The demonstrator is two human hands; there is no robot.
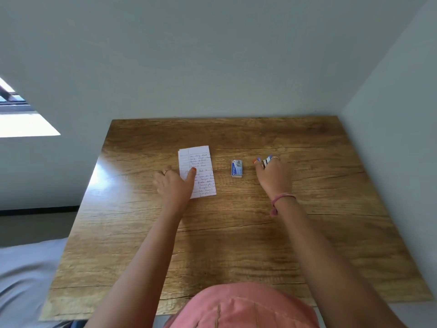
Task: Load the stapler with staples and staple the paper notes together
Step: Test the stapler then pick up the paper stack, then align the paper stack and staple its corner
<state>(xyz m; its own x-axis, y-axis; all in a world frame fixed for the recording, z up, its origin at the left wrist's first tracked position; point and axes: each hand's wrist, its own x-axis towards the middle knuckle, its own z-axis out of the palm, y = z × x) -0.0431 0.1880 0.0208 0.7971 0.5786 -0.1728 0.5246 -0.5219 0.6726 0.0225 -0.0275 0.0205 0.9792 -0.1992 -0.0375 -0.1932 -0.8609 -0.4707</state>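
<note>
Wooden table [236, 233] carries the paper notes [201, 162] under the left hand's [173, 185] flat thumb, while the right hand [274, 176] curls round what seems the stapler [266, 160]; loading comes next, needing the staple box [236, 168] opened.

Pink top [243, 306], pink wrist thread [282, 198], rings, orange nails.

A wooden table [236, 245] lies bare across its near half and along its far edge. Mid-table, the notes [201, 162], a staple box [236, 168] and the stapler [266, 160] sit in a row with open gaps between. Walls close off the far and right sides.
</note>
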